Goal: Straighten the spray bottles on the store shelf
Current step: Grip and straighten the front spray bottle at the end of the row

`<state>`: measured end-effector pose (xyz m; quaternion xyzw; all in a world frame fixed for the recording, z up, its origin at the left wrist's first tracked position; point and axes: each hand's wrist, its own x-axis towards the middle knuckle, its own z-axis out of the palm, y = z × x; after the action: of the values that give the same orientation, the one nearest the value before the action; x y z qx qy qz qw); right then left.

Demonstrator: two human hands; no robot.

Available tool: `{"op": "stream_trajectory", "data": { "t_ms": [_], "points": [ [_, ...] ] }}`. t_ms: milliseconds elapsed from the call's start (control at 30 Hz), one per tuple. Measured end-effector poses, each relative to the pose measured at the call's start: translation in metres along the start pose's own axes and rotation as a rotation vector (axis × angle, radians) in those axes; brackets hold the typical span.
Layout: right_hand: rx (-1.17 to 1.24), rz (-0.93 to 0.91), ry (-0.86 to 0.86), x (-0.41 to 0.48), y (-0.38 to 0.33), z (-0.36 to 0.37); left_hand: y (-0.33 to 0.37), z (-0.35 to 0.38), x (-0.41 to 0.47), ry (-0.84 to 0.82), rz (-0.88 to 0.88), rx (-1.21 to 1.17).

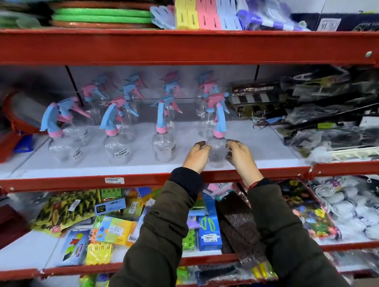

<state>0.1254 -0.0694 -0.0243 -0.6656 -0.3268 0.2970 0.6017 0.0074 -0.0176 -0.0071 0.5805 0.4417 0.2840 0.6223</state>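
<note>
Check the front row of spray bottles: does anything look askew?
Yes. The leftmost front bottle has its trigger head leaning left, unlike the upright third bottle. Both hands, left and right, cup the rightmost bottle, whose head points right.

White shelf (256, 144) with red front edge, clear spray bottles (117, 146) in rows from 9 to 12 o'clock, black packaged goods (326, 120) at 3 o'clock

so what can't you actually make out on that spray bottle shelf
- Head view: the held spray bottle has its sides covered by the left hand and right hand.
- Back-row bottles: blurred and overlapped by the front row.
- Price labels: too small to read.
- Far-left red item: blurred, cut off by the edge.
</note>
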Motion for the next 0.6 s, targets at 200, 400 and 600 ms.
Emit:
{"op": "stream_trajectory", "data": {
  "t_ms": [200, 400, 600],
  "points": [
    [-0.024, -0.017, -0.012, -0.02, 0.001, -0.012, 0.003, 0.003, -0.022, -0.042, -0.009, 0.091],
    [-0.036, -0.098, 0.135, -0.04, 0.0, -0.013, 0.0, 0.001, -0.039, 0.001, 0.108, 0.092],
    [0.025, -0.223, 0.306, -0.077, 0.004, -0.005, -0.004, -0.026, -0.066, 0.091, 0.211, -0.092]
  ]
}}
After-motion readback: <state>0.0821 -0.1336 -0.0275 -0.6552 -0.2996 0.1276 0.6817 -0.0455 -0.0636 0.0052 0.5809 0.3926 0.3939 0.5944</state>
